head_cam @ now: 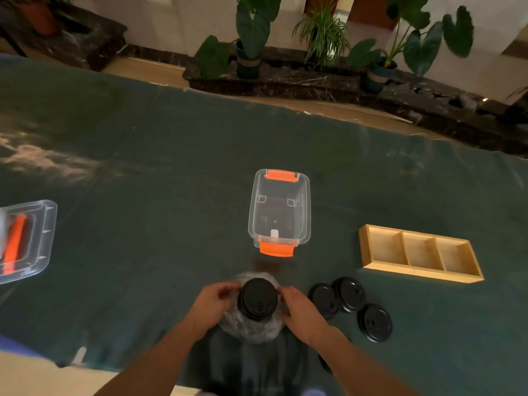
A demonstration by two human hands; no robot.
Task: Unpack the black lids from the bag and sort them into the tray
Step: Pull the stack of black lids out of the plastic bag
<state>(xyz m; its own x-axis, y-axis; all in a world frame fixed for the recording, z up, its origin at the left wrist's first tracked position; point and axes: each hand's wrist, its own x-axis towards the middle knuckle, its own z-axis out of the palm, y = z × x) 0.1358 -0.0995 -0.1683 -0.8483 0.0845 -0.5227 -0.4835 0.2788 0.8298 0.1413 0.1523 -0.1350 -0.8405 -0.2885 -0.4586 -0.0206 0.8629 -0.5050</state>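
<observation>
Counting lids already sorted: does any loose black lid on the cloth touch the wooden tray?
Apart. The head view shows bare green cloth between the three loose lids and the wooden tray.

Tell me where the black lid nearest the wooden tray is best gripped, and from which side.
Probably by its rim, from above. That lid leans on the neighbouring lid, so its left edge looks slightly raised, leaving room for fingertips there. The right hand is closest. The tray lies just beyond, its three compartments bare.
</observation>
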